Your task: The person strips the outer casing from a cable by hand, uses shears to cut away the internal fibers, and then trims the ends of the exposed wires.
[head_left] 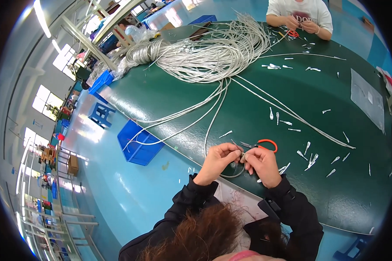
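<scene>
At the near edge of the green table, my left hand (221, 160) and my right hand (262, 164) meet, fingertips pinched close together on the end of a grey cable (236, 175). The cable's tip is mostly hidden by my fingers. Its length loops below my hands and up toward a big coiled bundle of grey cables (204, 54) at the back. Scissors with orange handles (268, 142) lie just beyond my right hand. Small silvery-white scraps (312, 161) are strewn on the tabletop to the right of it.
The green table (183, 115) curves away to the right. A blue bin (139, 141) stands by its left edge, cable ends hanging over it. A clear plastic bag (367, 99) lies at the right. Across the table, a person (302, 19) works with both hands near red-handled scissors (293, 34).
</scene>
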Demonstrator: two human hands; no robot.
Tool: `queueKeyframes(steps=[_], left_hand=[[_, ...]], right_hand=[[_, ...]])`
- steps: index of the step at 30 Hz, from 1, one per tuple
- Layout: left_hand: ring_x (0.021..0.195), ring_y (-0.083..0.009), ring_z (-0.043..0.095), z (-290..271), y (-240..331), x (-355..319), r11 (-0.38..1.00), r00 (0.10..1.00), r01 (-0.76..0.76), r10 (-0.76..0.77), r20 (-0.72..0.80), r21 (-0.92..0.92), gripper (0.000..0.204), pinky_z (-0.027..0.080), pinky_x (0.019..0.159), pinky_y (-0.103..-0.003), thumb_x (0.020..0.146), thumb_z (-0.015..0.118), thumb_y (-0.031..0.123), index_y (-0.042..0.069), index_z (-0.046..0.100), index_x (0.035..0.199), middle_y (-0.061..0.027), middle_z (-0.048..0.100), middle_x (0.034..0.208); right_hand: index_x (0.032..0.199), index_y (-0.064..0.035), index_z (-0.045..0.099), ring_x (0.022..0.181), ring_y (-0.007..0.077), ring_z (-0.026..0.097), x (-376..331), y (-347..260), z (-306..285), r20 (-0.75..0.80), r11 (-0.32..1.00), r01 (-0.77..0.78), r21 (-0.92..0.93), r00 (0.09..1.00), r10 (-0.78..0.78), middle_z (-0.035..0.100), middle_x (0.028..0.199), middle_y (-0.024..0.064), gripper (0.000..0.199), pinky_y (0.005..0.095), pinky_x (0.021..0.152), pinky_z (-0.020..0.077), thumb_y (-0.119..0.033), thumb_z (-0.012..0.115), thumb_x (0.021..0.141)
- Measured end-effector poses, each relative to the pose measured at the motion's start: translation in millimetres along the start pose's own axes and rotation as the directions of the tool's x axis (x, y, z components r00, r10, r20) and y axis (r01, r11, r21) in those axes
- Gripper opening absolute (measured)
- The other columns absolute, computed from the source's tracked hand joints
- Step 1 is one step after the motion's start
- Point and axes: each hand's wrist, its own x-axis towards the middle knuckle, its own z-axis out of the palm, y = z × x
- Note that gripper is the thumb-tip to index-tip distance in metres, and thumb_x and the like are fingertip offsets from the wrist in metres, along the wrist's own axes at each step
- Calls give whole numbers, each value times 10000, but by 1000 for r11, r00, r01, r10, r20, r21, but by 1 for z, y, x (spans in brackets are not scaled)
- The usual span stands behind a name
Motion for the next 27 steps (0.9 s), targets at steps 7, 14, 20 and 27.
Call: queueKeyframes(steps=[7,14,20,27], left_hand=[[752,-80,559,13,-17,3,951,995,-58,29,-99,-305,101,451,715,-214,903,576,62,-19,624,939,-25,630,824],[775,-105,559,3,-8,5,964,998,-39,48,30,-261,101,464,740,-244,922,550,55,-17,613,956,-46,623,867],[773,-114,568,1,-6,2,979,996,-55,69,61,-196,89,472,730,-250,913,556,36,-22,614,948,-56,623,888],[757,-104,573,-4,1,2,990,989,-102,112,100,-101,91,467,717,-227,900,572,31,-40,622,925,-56,626,824]], right_hand=[[858,28,613,581,74,543,3,-3,7,-130,969,65,-240,987,-99,625,748,58,133,206,487,420,-71,533,894],[846,10,607,609,74,528,11,-6,-7,56,965,-85,247,996,73,630,807,67,157,205,498,411,-111,522,899],[829,17,630,558,71,519,5,-10,-6,110,945,-153,290,986,126,635,762,58,189,209,500,432,-126,524,892],[822,24,629,555,60,515,4,-10,-6,138,939,-176,295,980,141,636,760,61,191,202,483,414,-123,526,888]])
